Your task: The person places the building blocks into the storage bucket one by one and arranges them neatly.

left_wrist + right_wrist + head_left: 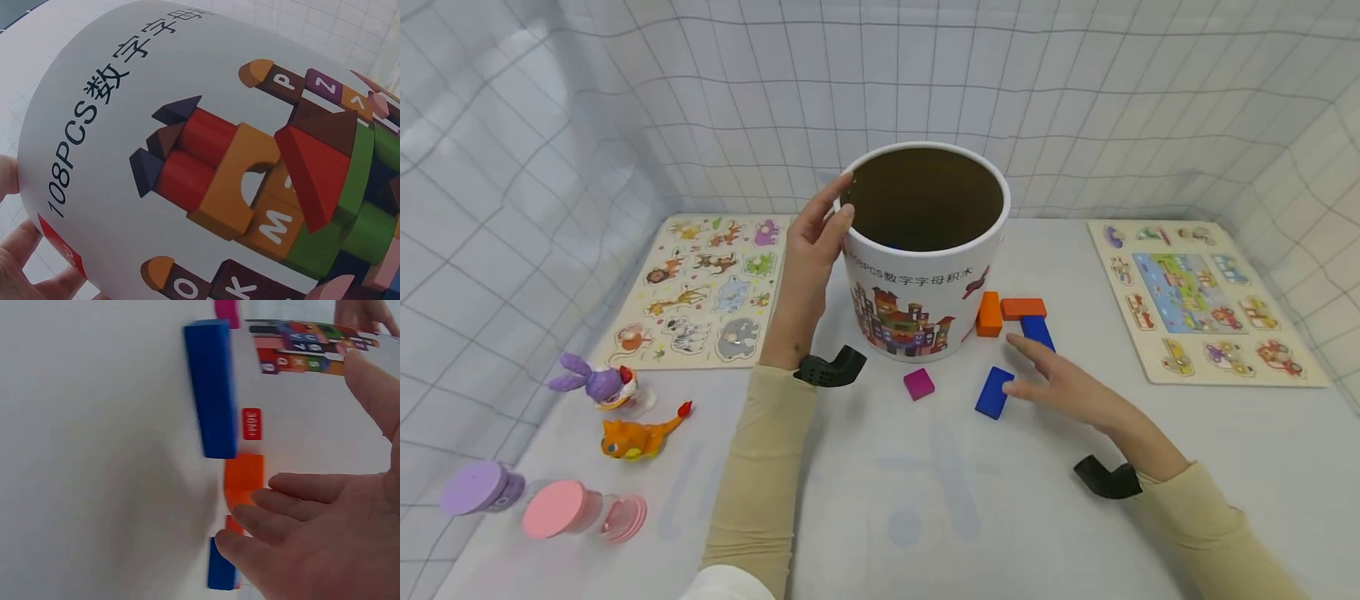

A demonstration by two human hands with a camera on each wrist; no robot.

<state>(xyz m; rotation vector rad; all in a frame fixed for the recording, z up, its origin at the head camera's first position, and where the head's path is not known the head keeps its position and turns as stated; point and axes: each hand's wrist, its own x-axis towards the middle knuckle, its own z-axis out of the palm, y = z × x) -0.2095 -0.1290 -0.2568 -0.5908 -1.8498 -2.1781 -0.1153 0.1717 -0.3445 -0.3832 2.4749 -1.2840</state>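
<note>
A large white bucket (917,300) printed with a block castle stands upright on the table. At its left side my left hand (812,242) holds it by the rim. In the left wrist view, fingers (25,250) lie along the printed wall. My right hand (1067,387) is on the right, palm inward, thumb and fingers spread with nothing held. Close to its fingertips lie a blue block (994,393) and a second blue block (1037,332). An orange block (989,314) and a red-orange block (1023,308) are beside the bucket. In front lies a small magenta block (919,384).
An animal puzzle board (655,321) lies at the back left, another picture puzzle board (1157,367) at the right. Nearer on the left are a purple rabbit figure (601,385), an orange toy animal (638,437), a pink-lidded tub (561,508) and a purple-lidded one (478,487).
</note>
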